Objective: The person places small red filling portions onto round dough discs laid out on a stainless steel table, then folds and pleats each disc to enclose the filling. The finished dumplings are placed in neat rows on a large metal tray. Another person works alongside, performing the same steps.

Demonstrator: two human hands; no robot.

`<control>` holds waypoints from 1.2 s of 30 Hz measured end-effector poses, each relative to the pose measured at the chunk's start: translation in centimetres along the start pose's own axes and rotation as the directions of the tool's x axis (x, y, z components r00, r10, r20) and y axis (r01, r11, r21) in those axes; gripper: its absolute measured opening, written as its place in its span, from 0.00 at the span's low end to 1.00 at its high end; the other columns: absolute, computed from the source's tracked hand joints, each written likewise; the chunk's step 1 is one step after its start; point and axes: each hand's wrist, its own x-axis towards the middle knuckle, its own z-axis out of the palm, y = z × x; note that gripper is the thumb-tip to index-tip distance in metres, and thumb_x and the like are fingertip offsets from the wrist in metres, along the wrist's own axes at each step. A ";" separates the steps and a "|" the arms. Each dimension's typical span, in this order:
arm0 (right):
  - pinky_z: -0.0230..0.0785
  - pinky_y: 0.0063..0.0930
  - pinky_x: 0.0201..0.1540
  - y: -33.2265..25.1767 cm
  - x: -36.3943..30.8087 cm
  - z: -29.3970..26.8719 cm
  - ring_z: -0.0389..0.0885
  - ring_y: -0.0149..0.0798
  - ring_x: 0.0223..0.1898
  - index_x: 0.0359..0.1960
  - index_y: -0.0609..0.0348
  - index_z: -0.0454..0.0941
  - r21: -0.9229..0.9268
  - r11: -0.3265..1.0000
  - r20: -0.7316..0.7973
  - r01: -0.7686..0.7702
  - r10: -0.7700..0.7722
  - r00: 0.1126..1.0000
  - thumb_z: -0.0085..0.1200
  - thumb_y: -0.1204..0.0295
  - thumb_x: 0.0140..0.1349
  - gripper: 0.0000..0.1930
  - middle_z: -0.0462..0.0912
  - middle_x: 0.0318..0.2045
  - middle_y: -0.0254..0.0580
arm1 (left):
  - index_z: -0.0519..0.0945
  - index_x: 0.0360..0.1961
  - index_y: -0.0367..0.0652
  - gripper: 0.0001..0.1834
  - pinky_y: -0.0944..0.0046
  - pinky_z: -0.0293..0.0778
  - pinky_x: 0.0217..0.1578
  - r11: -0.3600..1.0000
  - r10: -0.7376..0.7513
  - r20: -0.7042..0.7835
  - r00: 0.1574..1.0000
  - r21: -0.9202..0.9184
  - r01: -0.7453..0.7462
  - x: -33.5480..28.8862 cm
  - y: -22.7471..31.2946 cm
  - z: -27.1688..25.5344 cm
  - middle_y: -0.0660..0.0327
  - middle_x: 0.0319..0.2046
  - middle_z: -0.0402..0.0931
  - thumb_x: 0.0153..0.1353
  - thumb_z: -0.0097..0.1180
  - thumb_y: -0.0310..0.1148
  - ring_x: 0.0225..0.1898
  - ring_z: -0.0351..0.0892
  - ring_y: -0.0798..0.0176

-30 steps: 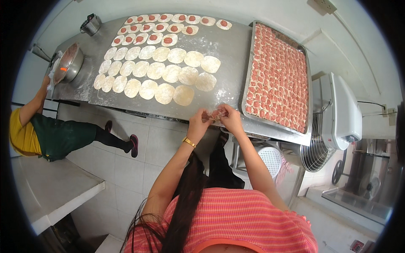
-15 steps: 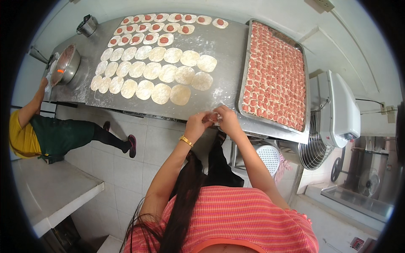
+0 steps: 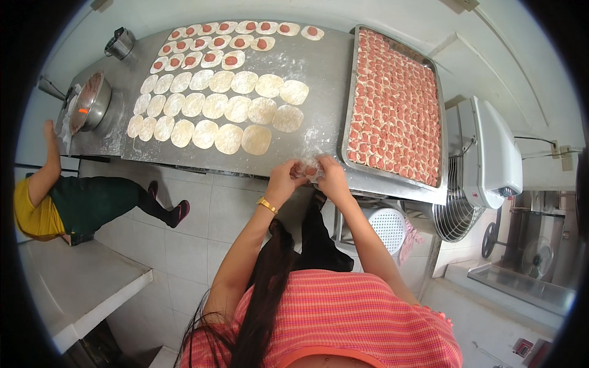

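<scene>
My left hand (image 3: 284, 181) and my right hand (image 3: 332, 178) meet over the table's near edge, both closed around one small dumpling (image 3: 309, 171) with reddish meat in a thin, floured wrapper. Fingers cover much of it. Ahead and to the left, several rows of bare round dough wrappers (image 3: 229, 138) lie on the metal table (image 3: 288, 147). Behind those, wrappers topped with meat filling (image 3: 230, 61) form further rows. Right of my hands, a large metal tray (image 3: 348, 92) holds many tightly packed open-topped dumplings (image 3: 396, 110).
Loose flour dusts the table. At its left end stand a steel bowl (image 3: 98, 107) and a metal pitcher (image 3: 119, 44). A person in a yellow shirt and green apron (image 3: 98, 199) is at the left. A white machine with a wire guard (image 3: 491, 153) and a perforated stool (image 3: 385, 230) are at right.
My fingers have shifted slightly around the dumpling, still held in both hands. The table appears slightly further left in view. The person at the left has moved their arm and feet a little.
</scene>
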 end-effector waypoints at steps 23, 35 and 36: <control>0.70 0.39 0.40 -0.3 0.1 -0.6 0.76 0.53 0.39 0.39 0.63 0.77 -0.026 0.995 0.141 -0.092 0.095 0.986 0.52 0.88 0.38 0.21 0.76 0.31 0.49 | 0.76 0.30 0.37 0.11 0.64 0.75 0.29 0.991 0.128 -0.023 0.991 0.049 -0.127 0.8 0.0 0.5 0.53 0.25 0.79 0.47 0.65 0.28 0.26 0.81 0.57; 0.70 0.40 0.37 -0.3 1.1 -0.3 0.77 0.53 0.37 0.36 0.62 0.79 0.045 0.998 0.168 -0.047 0.039 0.985 0.52 0.86 0.43 0.15 0.76 0.31 0.48 | 0.76 0.34 0.36 0.12 0.66 0.76 0.32 0.983 0.144 -0.005 0.990 0.111 -0.143 1.1 -0.8 0.7 0.57 0.26 0.79 0.46 0.63 0.21 0.29 0.82 0.62; 0.70 0.40 0.36 0.3 1.2 0.0 0.77 0.53 0.37 0.36 0.62 0.79 0.095 0.995 0.130 -0.024 0.011 0.991 0.53 0.85 0.43 0.15 0.76 0.31 0.48 | 0.76 0.34 0.36 0.12 0.66 0.76 0.33 0.987 0.131 0.006 0.991 0.091 -0.131 1.2 -1.0 0.8 0.57 0.27 0.79 0.46 0.63 0.21 0.29 0.82 0.62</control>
